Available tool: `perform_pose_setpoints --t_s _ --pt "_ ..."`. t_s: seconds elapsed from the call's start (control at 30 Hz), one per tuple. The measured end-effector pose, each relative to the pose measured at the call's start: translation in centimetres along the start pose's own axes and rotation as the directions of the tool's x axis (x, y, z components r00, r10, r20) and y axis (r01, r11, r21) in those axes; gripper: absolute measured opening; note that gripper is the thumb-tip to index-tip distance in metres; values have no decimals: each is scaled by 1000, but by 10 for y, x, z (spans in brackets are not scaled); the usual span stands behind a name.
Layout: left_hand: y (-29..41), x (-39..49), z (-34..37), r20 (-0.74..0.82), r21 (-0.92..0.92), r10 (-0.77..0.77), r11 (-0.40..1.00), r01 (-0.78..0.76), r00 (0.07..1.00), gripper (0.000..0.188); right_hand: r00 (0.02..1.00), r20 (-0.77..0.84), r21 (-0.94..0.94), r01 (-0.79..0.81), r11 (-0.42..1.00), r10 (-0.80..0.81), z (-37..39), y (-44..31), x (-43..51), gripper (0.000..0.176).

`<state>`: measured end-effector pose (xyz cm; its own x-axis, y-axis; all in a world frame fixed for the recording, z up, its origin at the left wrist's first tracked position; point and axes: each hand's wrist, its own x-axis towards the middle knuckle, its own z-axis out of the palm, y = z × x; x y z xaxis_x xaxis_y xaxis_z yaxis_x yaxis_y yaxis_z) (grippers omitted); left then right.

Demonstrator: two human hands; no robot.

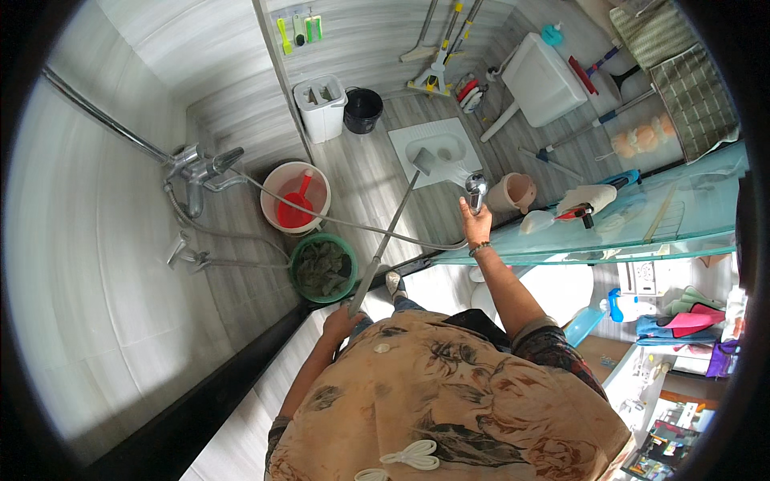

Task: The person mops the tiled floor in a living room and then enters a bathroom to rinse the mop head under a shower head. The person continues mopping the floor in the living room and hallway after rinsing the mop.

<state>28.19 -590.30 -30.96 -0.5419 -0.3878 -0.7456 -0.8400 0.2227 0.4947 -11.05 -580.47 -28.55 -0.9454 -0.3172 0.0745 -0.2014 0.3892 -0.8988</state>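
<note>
My left hand grips the grey handle of a long-handled brush. Its flat head is over the near left part of the white squat toilet; whether it touches the pan I cannot tell. In my right hand is a chrome shower head, and water sprays from it onto the pan's near edge. The grey shower hose runs from the wall mixer tap, crosses the brush handle and reaches my right hand.
At the left stand a bucket with a red dipper and a green tub holding dark cloth. A white bin and black bucket are farther back. Right of my hand are a pink bucket and glass door.
</note>
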Motion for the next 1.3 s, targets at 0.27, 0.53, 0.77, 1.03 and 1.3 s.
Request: perform_pose_setpoints --t_s 0.27,0.53,0.77,1.03,1.3 --pt "1 1 14 -21 28 -32 999 32 999 49 986 88 -406 165 899 -141 25 -53 2 45" --pt "9 0 22 -4 21 -51 998 51 999 48 831 377 -365 538 759 -408 128 -105 18 39" --pt "12 -1 34 -10 11 -45 999 45 999 50 865 447 -253 366 896 -227 171 -100 47 43" --pt "14 -4 44 -68 9 -65 998 65 996 54 882 450 -294 294 909 -140 182 -55 71 44" --pt "-1 0 53 -127 -25 17 999 -21 992 55 904 428 -433 205 877 0 168 -40 70 42"
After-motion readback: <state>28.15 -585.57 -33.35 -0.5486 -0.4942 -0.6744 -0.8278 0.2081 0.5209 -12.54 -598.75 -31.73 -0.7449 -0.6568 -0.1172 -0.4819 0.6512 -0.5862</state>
